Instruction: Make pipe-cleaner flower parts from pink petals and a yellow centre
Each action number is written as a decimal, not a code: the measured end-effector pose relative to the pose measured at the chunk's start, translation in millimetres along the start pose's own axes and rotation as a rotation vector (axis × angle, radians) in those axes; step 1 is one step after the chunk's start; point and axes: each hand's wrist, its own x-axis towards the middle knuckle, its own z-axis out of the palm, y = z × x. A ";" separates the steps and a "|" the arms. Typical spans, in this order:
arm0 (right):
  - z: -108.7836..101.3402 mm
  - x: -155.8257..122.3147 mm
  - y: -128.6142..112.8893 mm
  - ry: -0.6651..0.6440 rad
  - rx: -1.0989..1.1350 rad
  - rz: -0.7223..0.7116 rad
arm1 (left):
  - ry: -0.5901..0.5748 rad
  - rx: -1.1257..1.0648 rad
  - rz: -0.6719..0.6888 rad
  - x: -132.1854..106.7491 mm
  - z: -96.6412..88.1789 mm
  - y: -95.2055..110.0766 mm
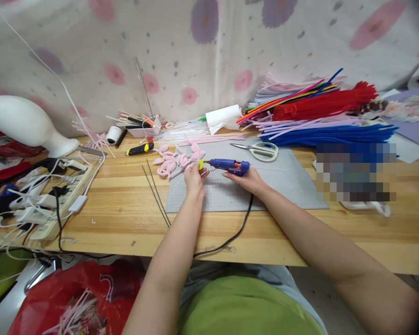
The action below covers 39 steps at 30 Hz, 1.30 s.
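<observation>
My right hand is wrapped round a blue glue gun, whose yellow nozzle points left. My left hand pinches the stem end of a pink pipe-cleaner flower sprig, right at the nozzle tip. Both hands work over a grey cutting mat on the wooden table. The gun's black cord runs off the table's front edge toward me.
White-handled scissors lie on the mat's far edge. Piles of coloured pipe cleaners fill the back right. Two thin black wires lie left of the mat. A power strip with plugs, a white foam head and a utility knife sit left.
</observation>
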 end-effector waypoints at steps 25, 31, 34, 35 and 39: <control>4.9 0.7 -4.2 0.040 -0.402 -0.194 | 0.073 -0.028 -0.092 1.4 0.7 3.8; 6.6 2.1 -2.3 0.045 -0.425 -0.197 | 0.075 -0.032 -0.097 0.8 1.2 4.1; 7.3 2.6 -3.2 0.045 -0.436 -0.197 | 0.072 -0.031 -0.098 0.2 1.5 4.2; 7.4 2.6 -3.7 0.044 -0.441 -0.201 | 0.071 -0.031 -0.097 0.0 1.5 4.1; 7.7 2.0 -4.1 0.039 -0.475 -0.225 | 0.066 -0.045 -0.097 0.3 1.2 4.2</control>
